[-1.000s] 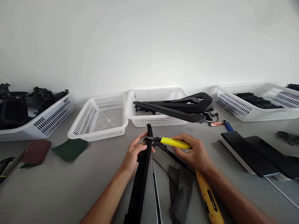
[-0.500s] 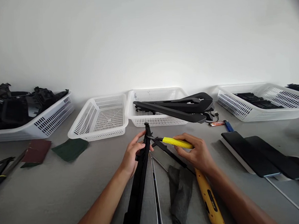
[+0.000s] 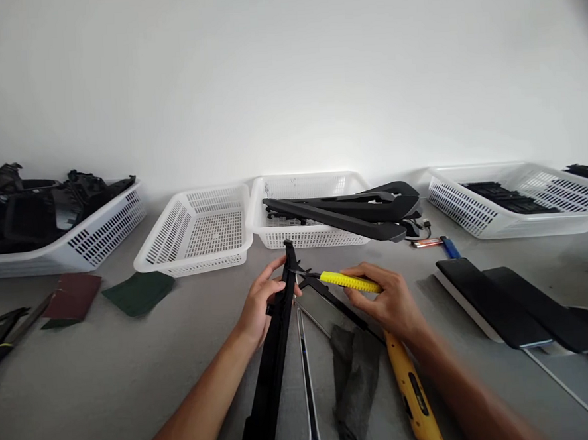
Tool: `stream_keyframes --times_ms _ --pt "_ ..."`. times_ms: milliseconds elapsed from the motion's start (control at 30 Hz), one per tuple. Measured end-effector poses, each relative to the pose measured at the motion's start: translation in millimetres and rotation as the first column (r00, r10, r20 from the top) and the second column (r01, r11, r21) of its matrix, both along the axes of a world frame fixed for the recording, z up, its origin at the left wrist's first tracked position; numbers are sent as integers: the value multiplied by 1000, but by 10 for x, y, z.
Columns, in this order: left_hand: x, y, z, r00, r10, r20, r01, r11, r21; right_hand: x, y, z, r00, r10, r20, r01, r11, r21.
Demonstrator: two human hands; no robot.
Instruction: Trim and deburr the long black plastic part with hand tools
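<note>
My left hand (image 3: 260, 305) is closed round the upper part of a long black plastic strip (image 3: 272, 374), which slants down toward the bottom edge. In my right hand (image 3: 386, 300) is a yellow-handled knife (image 3: 350, 281), its dark blade reaching left to the strip near the left fingertips. Whether the blade touches the strip is too small to tell. Beneath and between the hands lie a black caliper-like tool (image 3: 336, 300), silver tweezers (image 3: 307, 378) and a crumpled dark grey cloth (image 3: 356, 382). A yellow-orange tool (image 3: 413, 392) lies beside the right forearm.
Behind the hands, a white basket (image 3: 312, 237) carries long black parts. To its left is a bare white basket (image 3: 194, 262); others with black parts stand far left (image 3: 71, 250) and right (image 3: 503, 226). Red (image 3: 77, 296) and green (image 3: 139, 294) sheets lie left, phones (image 3: 493, 301) right.
Both hands keep their hold, with the strip almost unmoved. The knife and right hand have shifted very slightly.
</note>
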State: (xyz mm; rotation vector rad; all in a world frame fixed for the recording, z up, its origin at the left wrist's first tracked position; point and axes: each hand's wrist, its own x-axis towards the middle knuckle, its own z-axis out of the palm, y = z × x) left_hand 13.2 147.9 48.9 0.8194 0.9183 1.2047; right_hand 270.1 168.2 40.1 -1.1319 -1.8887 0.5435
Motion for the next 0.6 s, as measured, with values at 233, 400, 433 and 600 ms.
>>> stream_keyframes --times_ms 233,400,433,600 --pt "-4 -3 1 1000 11 -12 -11 1000 -2 -1 -3 7 1000 -7 -5 7 1000 16" --pt "4 7 3 999 24 -27 -24 1000 1 -23 -22 46 1000 8 11 -8 1000 17" --pt "4 11 3 999 28 -34 -28 1000 1 -22 -23 51 1000 15 13 -16 1000 13" --pt "-2 16 4 998 46 -51 -47 999 -3 -19 -12 21 999 39 19 -39 999 -6"
